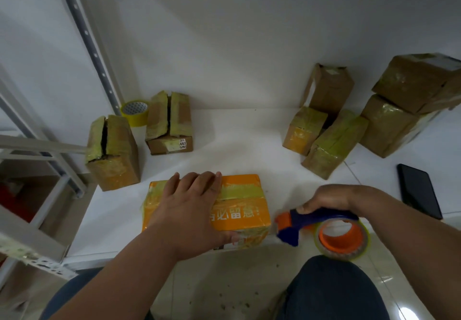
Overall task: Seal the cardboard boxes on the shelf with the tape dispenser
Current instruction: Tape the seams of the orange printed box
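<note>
An orange cardboard box (247, 210) with printed characters lies at the front edge of the white shelf (239, 142), a strip of yellowish tape across its top. My left hand (189, 210) rests flat on the box, fingers spread, thumb along its near edge. My right hand (329, 201) grips the blue handle of a tape dispenser (321, 227) just right of the box. Its orange nose sits near the box's right side, and its tape roll hangs off the shelf edge. Two brown boxes (112, 152) (169, 125) with split top flaps stand at the left.
A spare yellow tape roll (134, 111) sits behind the left boxes. Several taped brown boxes (334, 142) are piled at the right. A black phone (419, 190) lies at the right edge. A grey metal rack upright (82, 30) rises at the left. My knees show below the shelf.
</note>
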`<state>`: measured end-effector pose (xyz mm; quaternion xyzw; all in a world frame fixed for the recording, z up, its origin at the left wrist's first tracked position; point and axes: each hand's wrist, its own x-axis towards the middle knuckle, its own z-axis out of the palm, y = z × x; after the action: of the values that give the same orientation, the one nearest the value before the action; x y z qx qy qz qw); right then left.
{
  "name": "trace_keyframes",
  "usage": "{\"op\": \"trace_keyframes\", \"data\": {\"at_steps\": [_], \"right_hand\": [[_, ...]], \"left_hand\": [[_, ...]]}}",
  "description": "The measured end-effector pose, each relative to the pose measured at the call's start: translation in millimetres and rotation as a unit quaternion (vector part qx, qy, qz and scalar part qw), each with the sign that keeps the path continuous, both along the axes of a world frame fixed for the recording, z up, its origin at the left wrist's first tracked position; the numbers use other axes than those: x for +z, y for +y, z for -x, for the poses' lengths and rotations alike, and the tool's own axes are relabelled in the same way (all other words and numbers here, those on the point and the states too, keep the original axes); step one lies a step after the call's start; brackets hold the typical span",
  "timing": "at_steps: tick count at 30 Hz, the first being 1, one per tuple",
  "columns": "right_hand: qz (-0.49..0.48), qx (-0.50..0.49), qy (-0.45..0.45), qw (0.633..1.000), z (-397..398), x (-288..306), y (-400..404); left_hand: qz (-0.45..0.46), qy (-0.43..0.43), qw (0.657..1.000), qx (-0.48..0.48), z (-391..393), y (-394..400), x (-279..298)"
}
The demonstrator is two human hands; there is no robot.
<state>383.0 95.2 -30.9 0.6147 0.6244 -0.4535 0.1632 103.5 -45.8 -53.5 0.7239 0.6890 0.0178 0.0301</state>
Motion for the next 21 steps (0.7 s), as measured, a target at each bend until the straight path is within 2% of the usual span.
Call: {"op": "trace_keyframes", "data": {"at_steps": [3,7,16,21], "right_hand": [[-0.045,-0.044,0.081,0.995,-1.9,10.4,2.2],[-0.149,-0.023,0.136,0.979,1.3,48.4,4.4],[-0.382,0.02,0.183,0.905,13.4,62.7,-30.9],[-0.43,0.014,0.202,0.88,16.4,50.4,-49.4]], "left_hand": [[0.014,-0.001,1.0,0.001,2.0,2.2,0.3],[0.037,0.002,0.999,0.006,5.5,10.7,5.8],[0.092,0.035,0.995,-0.03,7.5,13.5,14.9],[0.078,0.034,0.996,-0.041,5.5,0.8,15.0]]}}
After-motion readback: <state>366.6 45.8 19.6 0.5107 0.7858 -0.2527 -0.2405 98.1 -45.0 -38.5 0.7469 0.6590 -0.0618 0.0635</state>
